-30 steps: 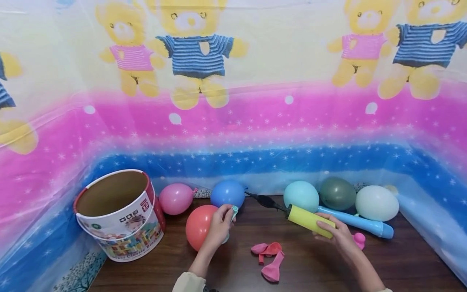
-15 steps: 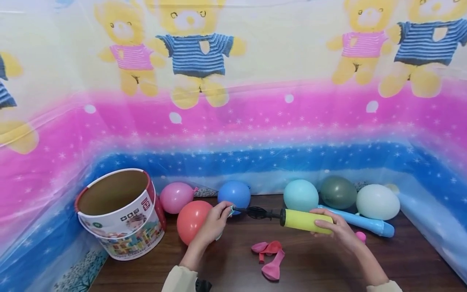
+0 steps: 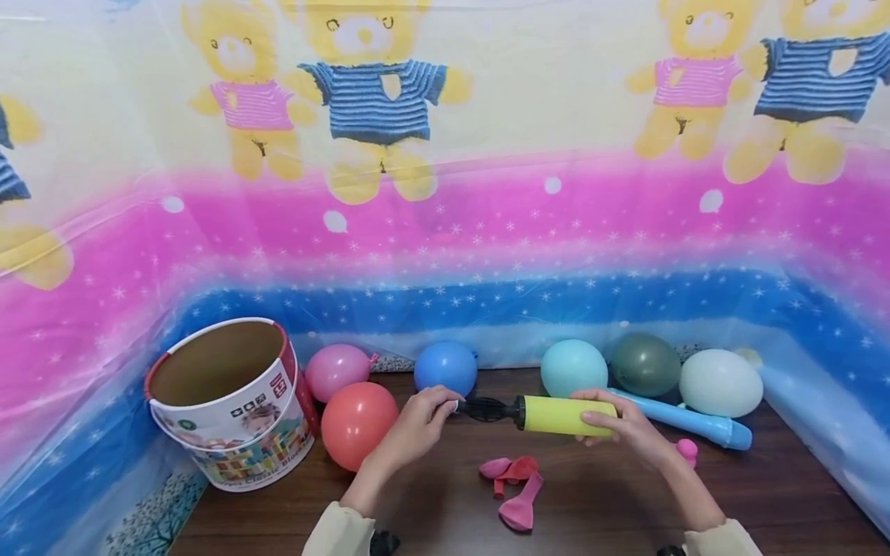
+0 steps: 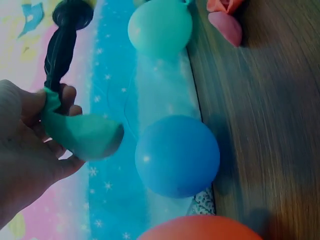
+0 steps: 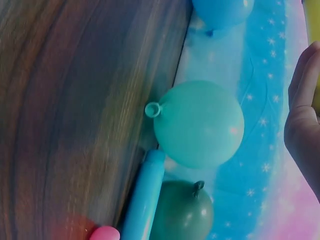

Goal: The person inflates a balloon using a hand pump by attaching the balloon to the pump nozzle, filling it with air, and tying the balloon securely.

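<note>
My left hand (image 3: 420,421) pinches the neck of a limp green balloon (image 4: 85,132) around the black nozzle (image 4: 60,55) of a hand pump. In the left wrist view the balloon's neck is pulled over the nozzle tip, and its body droops below my fingers. My right hand (image 3: 622,425) grips the yellow barrel of the balloon pump (image 3: 559,415), which lies level above the table. Just left of my left hand sits an inflated red balloon (image 3: 358,426). An inflated blue balloon (image 3: 446,369) stands behind the nozzle.
Limp pink and red balloons (image 3: 520,513) lie on the table (image 3: 591,502) in front. A picture-covered bucket (image 3: 232,440) stands at left, beside a pink balloon (image 3: 338,372). Turquoise (image 3: 573,368), dark green (image 3: 644,364) and pale (image 3: 721,382) balloons, a blue tube (image 3: 702,426) and a pink object (image 3: 687,452) are at right.
The pump has moved left and levelled out, its nozzle meeting the green balloon's neck in my left hand. The red balloon has shifted left, and the blue one slightly right.
</note>
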Demonstrator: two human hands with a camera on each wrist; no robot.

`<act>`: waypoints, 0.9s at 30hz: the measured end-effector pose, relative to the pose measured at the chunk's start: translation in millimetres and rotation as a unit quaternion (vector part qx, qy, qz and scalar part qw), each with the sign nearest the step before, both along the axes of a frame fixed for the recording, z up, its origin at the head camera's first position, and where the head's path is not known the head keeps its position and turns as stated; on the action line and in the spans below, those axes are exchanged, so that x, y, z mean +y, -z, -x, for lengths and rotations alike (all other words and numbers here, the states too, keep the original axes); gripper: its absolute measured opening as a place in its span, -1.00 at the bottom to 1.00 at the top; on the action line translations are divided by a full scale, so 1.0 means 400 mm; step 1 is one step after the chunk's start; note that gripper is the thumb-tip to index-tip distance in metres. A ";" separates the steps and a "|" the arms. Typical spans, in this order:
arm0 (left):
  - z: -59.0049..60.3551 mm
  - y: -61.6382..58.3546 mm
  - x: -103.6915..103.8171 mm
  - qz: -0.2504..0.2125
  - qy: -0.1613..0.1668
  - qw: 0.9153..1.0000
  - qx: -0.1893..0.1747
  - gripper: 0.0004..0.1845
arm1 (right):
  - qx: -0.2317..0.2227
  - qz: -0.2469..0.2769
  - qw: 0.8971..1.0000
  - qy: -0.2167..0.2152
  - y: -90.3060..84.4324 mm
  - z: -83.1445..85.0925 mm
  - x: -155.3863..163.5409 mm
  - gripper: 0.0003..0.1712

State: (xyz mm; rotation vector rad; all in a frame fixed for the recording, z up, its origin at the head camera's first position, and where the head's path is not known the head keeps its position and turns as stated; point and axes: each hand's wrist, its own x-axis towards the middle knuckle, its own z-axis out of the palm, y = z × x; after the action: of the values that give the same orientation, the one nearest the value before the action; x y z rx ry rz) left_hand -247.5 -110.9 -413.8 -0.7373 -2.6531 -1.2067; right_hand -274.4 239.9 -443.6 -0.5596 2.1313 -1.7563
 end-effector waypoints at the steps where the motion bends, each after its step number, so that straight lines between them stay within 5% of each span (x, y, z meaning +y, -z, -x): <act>1: 0.001 0.000 -0.004 -0.007 0.000 1.000 -0.003 -0.78 | -0.010 -0.003 1.000 -0.015 0.001 -0.002 -0.004 -0.46; 5: 0.006 0.006 -0.019 -0.055 -0.014 0.998 -0.023 -0.79 | -0.070 0.009 0.994 -0.082 0.021 -0.011 -0.019 -0.39; 7: 0.009 0.012 -0.017 -0.071 -0.042 0.997 0.007 -0.79 | -0.098 0.027 0.991 -0.091 0.036 -0.017 -0.028 -0.40; 9: 0.015 0.019 -0.007 -0.077 -0.099 0.989 0.077 -0.74 | -0.117 0.049 0.989 -0.081 0.050 -0.025 -0.037 -0.42; 12: 0.026 0.028 0.018 -0.066 -0.212 0.950 0.220 -0.70 | -0.131 0.075 0.987 -0.057 0.066 -0.035 -0.058 -0.43; 14: 0.032 0.029 0.036 -0.071 -0.272 0.924 0.260 -0.72 | -0.133 0.091 0.986 -0.042 0.071 -0.040 -0.076 -0.41; 16: 0.034 0.026 0.052 -0.110 -0.287 0.924 0.230 -0.65 | -0.131 0.107 0.985 -0.030 0.073 -0.045 -0.098 -0.39; 18: 0.037 0.019 0.063 -0.180 -0.273 0.935 0.140 -0.58 | -0.131 0.126 0.983 -0.024 0.074 -0.051 -0.118 -0.37; 20: 0.042 0.007 0.071 -0.282 -0.236 0.930 0.028 -0.55 | -0.138 0.142 0.980 -0.019 0.075 -0.058 -0.137 -0.37; 22: 0.050 -0.006 0.075 -0.395 -0.185 0.898 -0.059 -0.60 | -0.147 0.153 0.977 -0.022 0.078 -0.064 -0.155 -0.37; 27: 0.062 -0.044 0.076 -0.604 -0.028 0.781 -0.155 -0.72 | -0.173 0.180 0.968 -0.028 0.086 -0.077 -0.191 -0.32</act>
State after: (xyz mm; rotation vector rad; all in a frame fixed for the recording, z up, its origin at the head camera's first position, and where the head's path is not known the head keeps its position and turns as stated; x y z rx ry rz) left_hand -272.4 -80.6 -396.1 -0.1920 -1.3893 -2.6422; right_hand -243.7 163.5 -478.1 -0.3597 1.5617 -2.0481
